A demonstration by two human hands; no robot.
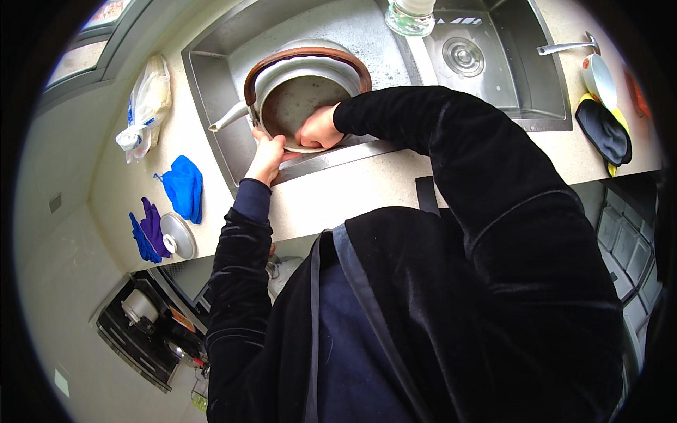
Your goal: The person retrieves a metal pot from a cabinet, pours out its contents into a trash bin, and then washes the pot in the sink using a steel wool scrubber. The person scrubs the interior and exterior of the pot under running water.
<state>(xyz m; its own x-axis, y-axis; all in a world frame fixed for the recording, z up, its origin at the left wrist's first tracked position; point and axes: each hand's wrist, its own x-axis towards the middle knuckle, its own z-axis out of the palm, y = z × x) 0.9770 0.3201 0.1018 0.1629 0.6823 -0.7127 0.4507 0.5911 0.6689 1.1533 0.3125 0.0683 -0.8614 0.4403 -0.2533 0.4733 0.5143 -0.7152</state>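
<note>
A metal kettle (293,108) with a brown arched handle (312,51) and a pale spout (228,117) stands in the left basin of the steel sink (211,100). Its lid is off, and the inside looks wet with bubbles or droplets. My left hand (268,153) grips the kettle's near rim below the spout. Inside the kettle's mouth, against the near right wall, is my right hand (321,128) with its fingers curled. Its fingertips are hidden, so whether it holds something is not visible.
A glass jar or bottle (410,20) stands near the sink divider. Left on the counter are a plastic bag (148,103), blue cloth (183,187), purple cloth (153,226) and a metal lid (180,235). A ladle (566,48), bowl (599,82) and black-yellow cloth (604,129) lie right.
</note>
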